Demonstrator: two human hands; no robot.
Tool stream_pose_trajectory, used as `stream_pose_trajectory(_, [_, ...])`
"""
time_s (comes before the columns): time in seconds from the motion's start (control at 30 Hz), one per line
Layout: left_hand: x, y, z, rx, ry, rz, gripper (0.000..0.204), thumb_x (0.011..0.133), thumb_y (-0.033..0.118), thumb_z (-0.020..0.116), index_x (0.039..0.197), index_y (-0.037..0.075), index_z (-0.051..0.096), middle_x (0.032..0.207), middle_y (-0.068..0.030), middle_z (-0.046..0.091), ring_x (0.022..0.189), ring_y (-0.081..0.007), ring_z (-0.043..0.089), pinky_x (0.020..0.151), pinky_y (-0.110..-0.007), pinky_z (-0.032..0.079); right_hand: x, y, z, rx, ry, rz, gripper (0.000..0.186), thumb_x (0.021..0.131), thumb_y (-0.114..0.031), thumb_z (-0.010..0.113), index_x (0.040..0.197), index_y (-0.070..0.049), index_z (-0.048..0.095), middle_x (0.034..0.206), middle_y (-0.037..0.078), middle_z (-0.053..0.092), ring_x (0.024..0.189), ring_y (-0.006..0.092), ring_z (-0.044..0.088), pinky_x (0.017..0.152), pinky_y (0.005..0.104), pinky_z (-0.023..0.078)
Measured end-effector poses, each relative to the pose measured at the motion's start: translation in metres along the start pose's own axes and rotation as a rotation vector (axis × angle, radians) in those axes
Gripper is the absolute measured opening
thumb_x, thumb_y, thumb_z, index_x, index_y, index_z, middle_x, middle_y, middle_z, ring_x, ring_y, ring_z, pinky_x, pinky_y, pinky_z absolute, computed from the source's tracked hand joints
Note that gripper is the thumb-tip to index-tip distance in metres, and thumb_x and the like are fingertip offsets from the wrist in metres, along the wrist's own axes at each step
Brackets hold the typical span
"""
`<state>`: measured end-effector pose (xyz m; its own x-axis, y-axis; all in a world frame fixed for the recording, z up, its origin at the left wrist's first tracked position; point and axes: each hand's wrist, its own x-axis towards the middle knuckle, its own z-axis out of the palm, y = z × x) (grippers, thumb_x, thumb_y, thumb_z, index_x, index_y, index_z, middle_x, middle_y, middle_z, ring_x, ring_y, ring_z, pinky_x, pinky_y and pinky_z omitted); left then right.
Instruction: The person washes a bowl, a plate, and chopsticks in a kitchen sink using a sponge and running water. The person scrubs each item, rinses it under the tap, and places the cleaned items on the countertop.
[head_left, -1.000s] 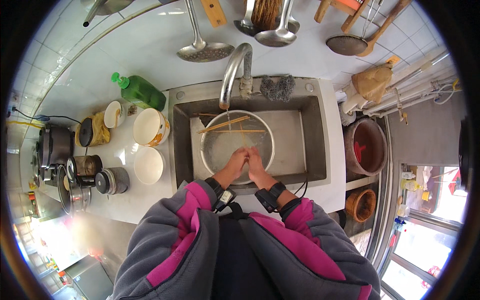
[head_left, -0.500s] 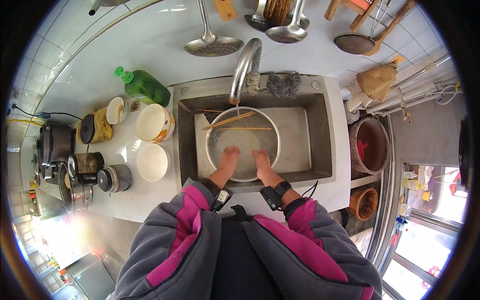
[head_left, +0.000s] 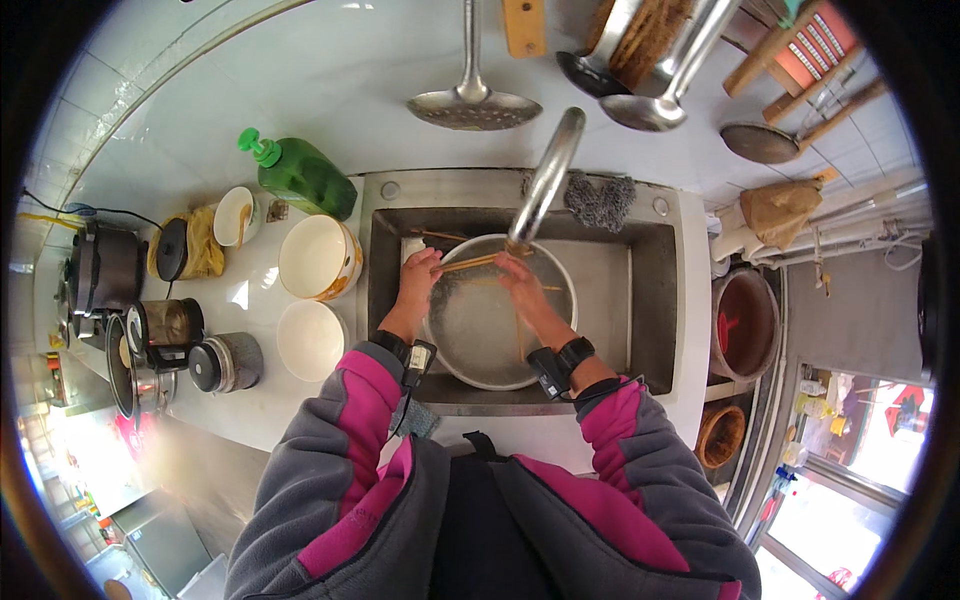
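Note:
A round metal basin [head_left: 486,385] of water stands in the sink [head_left: 604,300], below the curved faucet [head_left: 548,180]. Across its far part lies a pair of wooden chopsticks [head_left: 470,263]. My left hand [head_left: 412,290] is at their left end, by the basin's left rim, fingers closed on them. At the other end, just under the faucet's mouth, the fingers of my right hand [head_left: 527,293] close on them too. Other chopsticks show in the water, and one more [head_left: 437,235] lies behind the basin. My fingertips are partly hidden.
Left of the sink stand two larger white bowls [head_left: 312,338], a small bowl [head_left: 236,217], a green pump bottle [head_left: 303,176] and a lidded jar [head_left: 226,362]. A grey scouring mesh [head_left: 600,202] sits by the faucet. Ladles [head_left: 645,112] and a skimmer [head_left: 474,108] hang above.
Both hands have moved from the basin's near part to the chopsticks at its far side and taken hold of them. The view has shifted slightly.

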<state>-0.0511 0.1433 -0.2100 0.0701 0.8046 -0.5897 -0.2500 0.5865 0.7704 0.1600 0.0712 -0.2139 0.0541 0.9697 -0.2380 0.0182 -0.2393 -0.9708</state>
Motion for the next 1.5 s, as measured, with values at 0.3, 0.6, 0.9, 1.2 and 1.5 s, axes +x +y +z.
stream_pose_trajectory(0.3, [0.046, -0.003, -0.003, -0.185, 0.002, -0.004, 0.043, 0.087, 0.016, 0.056, 0.128, 0.007, 0.046, 0.134, -0.0079, 0.042, 0.125, -0.0198, 0.039, 0.103, -0.036, 0.035, 0.032, 0.000, -0.007, 0.082, -0.122, 0.132, 0.040, 0.086, -0.006, 0.050, 0.125, -0.009, 0.056, 0.144, 0.005, 0.035, 0.134, 0.0196, 0.028, 0.110, 0.0341, 0.020])
stream_pose_trajectory(0.6, [0.085, -0.018, -0.002, -0.227, 0.116, -0.111, 0.032, 0.082, 0.021, 0.064, 0.112, 0.014, 0.056, 0.119, -0.0005, 0.050, 0.117, -0.0169, 0.040, 0.095, -0.038, 0.041, 0.035, 0.001, -0.001, 0.160, -0.099, 0.146, 0.040, 0.086, -0.005, 0.047, 0.126, -0.005, 0.055, 0.144, 0.005, 0.036, 0.134, 0.0185, 0.029, 0.109, 0.0308, 0.021])
stream_pose_trajectory(0.9, [0.084, -0.026, -0.002, -0.470, 0.102, -0.081, 0.030, 0.083, 0.017, 0.066, 0.109, 0.007, 0.057, 0.115, -0.0028, 0.054, 0.114, -0.0180, 0.046, 0.099, -0.037, 0.041, 0.029, -0.006, 0.010, 0.197, -0.099, 0.211, 0.043, 0.087, -0.008, 0.050, 0.130, -0.003, 0.050, 0.143, 0.007, 0.038, 0.133, 0.0189, 0.030, 0.110, 0.0319, 0.020])
stream_pose_trajectory(1.2, [0.008, 0.019, 0.003, -0.581, 0.074, 0.312, 0.037, 0.088, 0.014, 0.058, 0.120, -0.003, 0.050, 0.109, -0.0071, 0.056, 0.105, -0.0186, 0.054, 0.101, -0.033, 0.040, -0.001, -0.003, 0.018, 0.481, 0.018, 0.330, 0.039, 0.090, -0.006, 0.048, 0.129, -0.001, 0.048, 0.131, 0.011, 0.048, 0.123, 0.0196, 0.043, 0.101, 0.0315, 0.034])
stream_pose_trajectory(1.5, [-0.056, -0.033, 0.012, -0.601, 0.032, -0.058, 0.025, 0.089, 0.013, 0.056, 0.109, -0.003, 0.055, 0.105, -0.0100, 0.057, 0.098, -0.0222, 0.057, 0.093, -0.033, 0.048, -0.064, 0.026, 0.011, 0.049, 0.426, 0.551, 0.026, 0.080, -0.008, 0.058, 0.106, -0.005, 0.061, 0.103, 0.006, 0.059, 0.091, 0.0172, 0.054, 0.074, 0.0296, 0.045])
